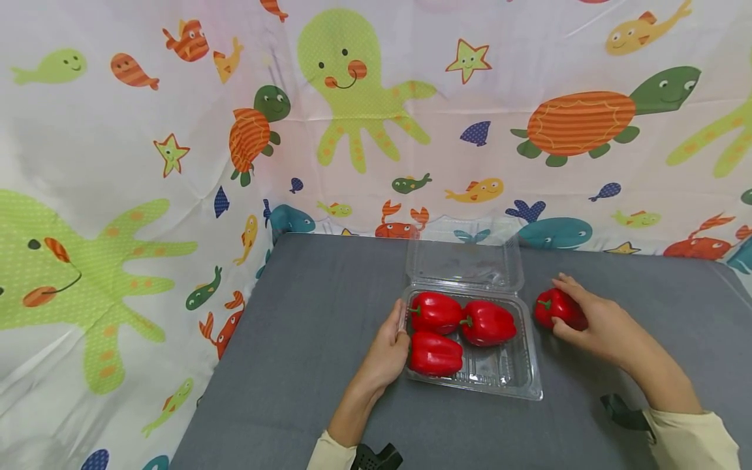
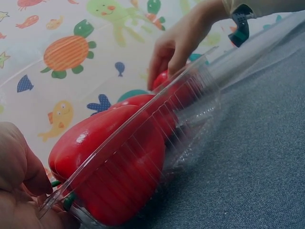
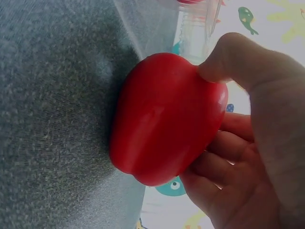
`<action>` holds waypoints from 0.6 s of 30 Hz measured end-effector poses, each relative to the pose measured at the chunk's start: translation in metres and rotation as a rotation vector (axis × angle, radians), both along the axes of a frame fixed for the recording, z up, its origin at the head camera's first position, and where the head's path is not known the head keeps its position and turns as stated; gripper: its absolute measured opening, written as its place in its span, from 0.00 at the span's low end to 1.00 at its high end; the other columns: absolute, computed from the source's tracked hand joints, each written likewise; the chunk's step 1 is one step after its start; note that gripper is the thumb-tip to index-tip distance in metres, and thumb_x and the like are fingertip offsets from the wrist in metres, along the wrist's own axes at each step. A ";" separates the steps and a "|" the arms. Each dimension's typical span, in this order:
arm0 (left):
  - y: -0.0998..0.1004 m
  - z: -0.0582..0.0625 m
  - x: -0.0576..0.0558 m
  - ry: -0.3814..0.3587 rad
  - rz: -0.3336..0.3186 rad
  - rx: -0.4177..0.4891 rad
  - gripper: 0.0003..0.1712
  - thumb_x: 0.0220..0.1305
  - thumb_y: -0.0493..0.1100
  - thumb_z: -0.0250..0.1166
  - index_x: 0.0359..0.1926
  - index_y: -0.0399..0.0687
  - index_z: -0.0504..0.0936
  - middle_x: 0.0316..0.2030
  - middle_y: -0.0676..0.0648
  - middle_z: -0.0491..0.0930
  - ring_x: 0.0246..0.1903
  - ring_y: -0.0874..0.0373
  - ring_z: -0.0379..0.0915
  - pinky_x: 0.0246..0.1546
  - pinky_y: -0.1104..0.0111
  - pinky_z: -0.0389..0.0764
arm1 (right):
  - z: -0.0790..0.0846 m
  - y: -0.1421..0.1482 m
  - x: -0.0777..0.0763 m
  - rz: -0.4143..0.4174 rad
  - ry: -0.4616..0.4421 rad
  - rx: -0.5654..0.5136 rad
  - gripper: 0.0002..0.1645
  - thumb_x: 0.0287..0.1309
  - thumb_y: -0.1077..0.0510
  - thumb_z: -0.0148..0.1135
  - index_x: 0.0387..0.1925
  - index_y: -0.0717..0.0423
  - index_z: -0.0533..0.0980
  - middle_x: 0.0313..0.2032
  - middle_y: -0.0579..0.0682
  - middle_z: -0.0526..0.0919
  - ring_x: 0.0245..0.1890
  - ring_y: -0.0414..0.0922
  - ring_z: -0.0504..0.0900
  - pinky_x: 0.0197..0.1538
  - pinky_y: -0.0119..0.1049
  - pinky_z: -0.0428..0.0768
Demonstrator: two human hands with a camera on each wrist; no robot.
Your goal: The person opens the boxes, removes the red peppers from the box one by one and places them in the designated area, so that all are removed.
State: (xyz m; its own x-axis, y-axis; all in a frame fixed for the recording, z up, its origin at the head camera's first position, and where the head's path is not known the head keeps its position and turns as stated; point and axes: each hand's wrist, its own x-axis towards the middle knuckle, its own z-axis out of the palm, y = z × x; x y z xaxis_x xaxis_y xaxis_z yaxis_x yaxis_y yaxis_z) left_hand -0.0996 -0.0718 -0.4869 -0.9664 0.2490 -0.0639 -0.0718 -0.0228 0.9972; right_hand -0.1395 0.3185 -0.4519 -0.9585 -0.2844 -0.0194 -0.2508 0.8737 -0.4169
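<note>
A clear plastic clamshell box [image 1: 499,385] lies with its lid [image 1: 464,264] folded back, and three red bell peppers sit in its tray: one at back left [image 1: 436,312], one at right [image 1: 489,323], one at front left [image 1: 436,354]. My left hand [image 1: 382,349] grips the tray's left rim, thumb over the edge, as the left wrist view also shows. To the right of the box, my right hand [image 1: 605,326] holds another red bell pepper [image 3: 167,119] between thumb and fingers, close over the grey cloth. Its green stem faces the box.
Grey cloth [image 1: 317,313] covers the table. Behind and at the left hangs a white curtain [image 1: 205,117] printed with sea animals. The raised lid stands between the tray and the curtain. Dark straps [image 1: 625,412] are around both wrists.
</note>
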 end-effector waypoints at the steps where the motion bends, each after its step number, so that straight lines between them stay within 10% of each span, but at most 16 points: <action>1: 0.000 0.000 0.000 0.002 -0.001 0.000 0.39 0.76 0.27 0.38 0.83 0.31 0.38 0.84 0.37 0.41 0.83 0.47 0.35 0.82 0.54 0.40 | 0.000 0.001 -0.001 0.005 -0.003 0.002 0.59 0.55 0.47 0.79 0.80 0.63 0.59 0.76 0.72 0.61 0.59 0.77 0.75 0.45 0.65 0.87; 18: -0.001 0.002 0.002 0.002 -0.002 0.010 0.39 0.75 0.27 0.39 0.83 0.31 0.37 0.84 0.37 0.39 0.83 0.47 0.34 0.82 0.54 0.39 | -0.004 0.001 -0.008 0.045 0.012 -0.026 0.57 0.58 0.46 0.78 0.81 0.59 0.59 0.78 0.70 0.59 0.64 0.78 0.72 0.50 0.69 0.84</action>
